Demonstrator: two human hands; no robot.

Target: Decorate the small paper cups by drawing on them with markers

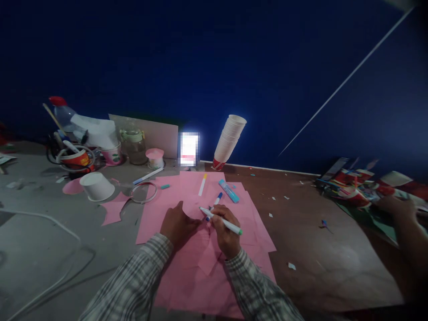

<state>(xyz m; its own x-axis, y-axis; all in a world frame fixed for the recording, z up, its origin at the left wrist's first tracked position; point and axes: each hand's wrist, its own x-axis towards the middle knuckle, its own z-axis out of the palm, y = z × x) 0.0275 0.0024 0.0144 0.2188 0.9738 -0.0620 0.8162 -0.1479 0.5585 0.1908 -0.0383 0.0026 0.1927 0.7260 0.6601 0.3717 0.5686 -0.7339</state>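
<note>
In my right hand (225,229) is a white marker (226,224) with a green end, held like a pen. Its tip is over a stack of pink paper sheets (150,223). My left hand (180,226) rests on the sheets, thumb stretched toward the marker tip and apart from the index finger. Beyond my right hand lies a blue-tipped marker (218,198), partly hidden by the fingers. A white marker with a yellow end (202,185) and a light blue cutter-like tool (229,191) also lie on the paper. Small details between my hands are hard to make out.
A tilted stack of paper cups (230,138) stands at the back beside a blurred bright screen (189,149). Leftward are a white cup (96,186), a tape ring (143,192), a glass jar (133,146) and a white cable (43,215). Another person's hand (397,207) reaches among items at right.
</note>
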